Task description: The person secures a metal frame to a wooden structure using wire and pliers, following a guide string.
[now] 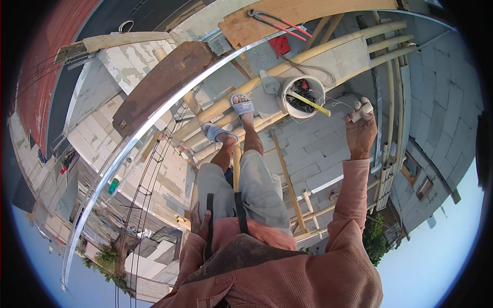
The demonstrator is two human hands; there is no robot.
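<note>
My right hand [361, 128] is raised at the right, its fingers closed around a small white spool-like piece [366, 108]. A thin pale string [339, 102] runs from near it toward the bucket. My left hand [201, 219] hangs beside my hip, fingers stretched along my grey shorts, holding nothing I can see. Left of my right hand stands a white bucket [285, 105] of dark, tangled items, with a yellow tool handle [309, 103] lying across its rim. A trowel [268, 82] lies against the bucket's left side.
My feet, in blue-grey slides [243, 106], stand on bamboo poles [221, 108]. A long shiny metal strip [169, 105] crosses ahead. Red-handled pincers [280, 25] lie on a wooden board [318, 11], near a red cloth-like thing [280, 45]. Grey block walls [436, 113] rise at the right.
</note>
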